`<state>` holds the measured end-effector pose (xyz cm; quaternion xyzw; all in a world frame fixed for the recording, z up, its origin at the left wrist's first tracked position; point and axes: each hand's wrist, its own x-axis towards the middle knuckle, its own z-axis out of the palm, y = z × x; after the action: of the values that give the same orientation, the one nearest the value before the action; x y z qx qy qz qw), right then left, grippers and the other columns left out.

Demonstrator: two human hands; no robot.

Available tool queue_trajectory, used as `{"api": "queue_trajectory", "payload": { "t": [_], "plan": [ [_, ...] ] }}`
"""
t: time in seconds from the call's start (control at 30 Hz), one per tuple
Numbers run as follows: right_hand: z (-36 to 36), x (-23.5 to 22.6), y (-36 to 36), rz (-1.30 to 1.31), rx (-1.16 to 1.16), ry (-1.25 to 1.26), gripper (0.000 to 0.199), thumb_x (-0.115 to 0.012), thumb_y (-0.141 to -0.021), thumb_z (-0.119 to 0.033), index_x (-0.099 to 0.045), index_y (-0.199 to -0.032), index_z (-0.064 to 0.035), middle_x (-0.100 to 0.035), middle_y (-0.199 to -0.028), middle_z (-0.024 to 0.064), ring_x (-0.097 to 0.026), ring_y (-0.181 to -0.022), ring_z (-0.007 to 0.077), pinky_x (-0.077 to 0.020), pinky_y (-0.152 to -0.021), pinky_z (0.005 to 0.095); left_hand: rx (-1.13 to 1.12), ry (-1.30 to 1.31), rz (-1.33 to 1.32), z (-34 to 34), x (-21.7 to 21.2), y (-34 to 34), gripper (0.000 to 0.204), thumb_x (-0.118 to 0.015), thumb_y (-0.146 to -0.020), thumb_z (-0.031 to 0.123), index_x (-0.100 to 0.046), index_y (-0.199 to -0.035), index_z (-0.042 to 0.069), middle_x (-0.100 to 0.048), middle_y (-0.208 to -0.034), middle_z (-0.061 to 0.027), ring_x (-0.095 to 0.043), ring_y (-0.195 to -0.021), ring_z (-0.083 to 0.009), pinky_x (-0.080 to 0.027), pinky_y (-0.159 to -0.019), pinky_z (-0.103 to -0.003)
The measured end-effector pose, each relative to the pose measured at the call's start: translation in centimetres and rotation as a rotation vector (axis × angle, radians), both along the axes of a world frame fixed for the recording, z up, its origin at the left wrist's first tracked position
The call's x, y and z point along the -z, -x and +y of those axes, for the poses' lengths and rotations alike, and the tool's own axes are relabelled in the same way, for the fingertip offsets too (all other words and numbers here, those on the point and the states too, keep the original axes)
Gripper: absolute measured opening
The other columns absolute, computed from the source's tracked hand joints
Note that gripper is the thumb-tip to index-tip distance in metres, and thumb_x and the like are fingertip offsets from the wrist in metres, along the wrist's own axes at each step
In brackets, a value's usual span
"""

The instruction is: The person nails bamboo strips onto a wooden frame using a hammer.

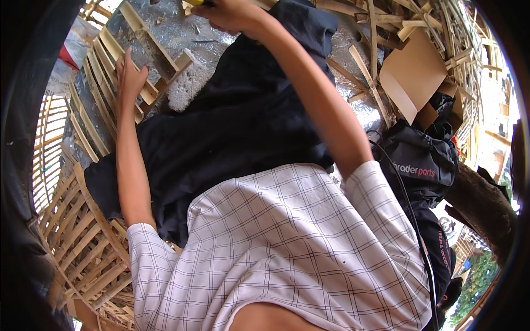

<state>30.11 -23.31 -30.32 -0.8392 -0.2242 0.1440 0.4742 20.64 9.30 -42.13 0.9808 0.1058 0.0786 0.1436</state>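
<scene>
My left hand (131,77) is at the upper left, its thumb and fingers around a split bamboo slat (112,45). More curved bamboo slats (91,102) lie side by side to its left. A wider bamboo piece (152,49) runs slantwise just beyond the hand, meeting a crosspiece near a rough, pale grey block (189,83). At the top edge my right hand (229,14) is closed on a tool with a yellow and black handle (194,2). Most of that tool is cut off by the picture's edge, so its kind is not clear.
Black cloth (232,116) covers my lap and legs. To the right are a brown cardboard piece (414,71), loose bamboo strips (371,41), a black bag (419,157) and a dark log (480,204). A cable (406,193) runs down my right side. A bamboo lattice (83,243) stands at left.
</scene>
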Motion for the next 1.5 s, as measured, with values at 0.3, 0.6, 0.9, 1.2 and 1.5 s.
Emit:
{"api": "queue_trajectory", "payload": {
  "t": [0.3,0.6,0.9,1.2,1.5],
  "plan": [
    [6.0,8.7,2.4,0.609,0.434,-0.642,0.024,-0.068,-0.098,-0.020,-0.061,-0.087,0.0004,-0.056,-0.064,0.0053,-0.050,-0.046,0.0158,-0.0394,-0.041,0.0319,-0.099,0.233,-0.050,0.3,-0.7,-0.2,0.090,-0.082,-0.078,0.023,-0.036,-0.153,0.002,-0.048,-0.146,-0.0318,-0.044,-0.138,-0.0451,-0.036,-0.116,-0.046],
    [8.8,12.4,0.5,0.198,0.347,-0.325,0.034,-0.074,-0.081,-0.024,-0.069,-0.084,0.0094,-0.070,-0.073,0.0230,-0.072,-0.059,0.0312,-0.0571,-0.058,0.0420,-0.029,0.700,-0.089,1.2,-0.5,0.0,0.081,-0.078,-0.087,0.006,-0.035,-0.156,0.006,-0.039,-0.157,-0.0251,-0.037,-0.146,-0.0337,-0.031,-0.118,-0.042],
    [8.3,11.2,1.0,0.268,0.230,-0.261,0.037,-0.076,-0.089,-0.028,-0.065,-0.079,0.0059,-0.063,-0.062,0.0116,-0.062,-0.053,0.0210,-0.0486,-0.048,0.0382,-0.045,0.634,-0.061,1.4,-0.3,1.2,0.084,-0.087,-0.079,0.019,-0.042,-0.150,0.007,-0.055,-0.140,-0.0192,-0.057,-0.121,-0.0302,-0.045,-0.105,-0.041],
    [6.6,7.4,1.8,0.507,0.152,-0.301,0.029,-0.072,-0.096,-0.026,-0.060,-0.093,0.0008,-0.052,-0.061,0.0017,-0.054,-0.048,0.0139,-0.0433,-0.043,0.0330,0.046,0.433,-0.188,-2.3,-4.3,1.6,0.084,-0.078,-0.079,0.009,-0.036,-0.152,0.003,-0.045,-0.152,-0.0252,-0.043,-0.144,-0.0378,-0.031,-0.123,-0.043],
    [6.5,6.1,2.5,0.587,0.174,-0.354,0.028,-0.073,-0.095,-0.019,-0.051,-0.088,-0.0037,-0.044,-0.060,-0.0026,-0.040,-0.047,0.0083,-0.0316,-0.040,0.0300,-0.070,0.389,0.039,-2.9,-4.4,1.6,0.082,-0.071,-0.084,0.016,-0.030,-0.155,0.009,-0.026,-0.163,-0.0278,-0.035,-0.148,-0.0447,-0.036,-0.121,-0.050]
  ]
}}
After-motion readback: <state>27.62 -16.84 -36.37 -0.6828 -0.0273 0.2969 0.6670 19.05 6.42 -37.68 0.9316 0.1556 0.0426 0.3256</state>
